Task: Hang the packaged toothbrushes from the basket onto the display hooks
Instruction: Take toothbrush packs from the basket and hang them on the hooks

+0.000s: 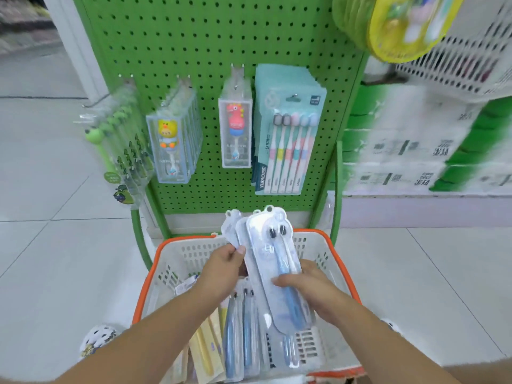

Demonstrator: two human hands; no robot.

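- Here, you are holding a fanned stack of blister-packed toothbrushes (273, 261) above the white basket with the orange rim (313, 245), their hang-tab ends pointing up toward the green pegboard (210, 37).
- Your left hand (221, 270) is pinching the left edge of the rear packs, thumb on top, fingers curled behind.
- Your right hand (310, 289) is gripping the front pack across its lower half, thumb lying over the blue handles, fingers wrapped underneath.
- The front pack is showing two dark-bristled heads near its top.
- More packs (241, 336) are lying loose in the basket below your wrists: blue-handled ones in the middle, yellow ones to the left.
- The basket is sitting on the tiled floor (55, 245), just in front of the pegboard's base.
- On the hooks, four groups are already hanging: frog-topped brushes (122, 145) at far left, duck-figure boxes (169, 145), a red dinosaur-figure box (235, 128), and pastel multi-packs (288, 139) at right.
- To the right, stacked green-and-white cartons (429, 145) are blurring with head motion.
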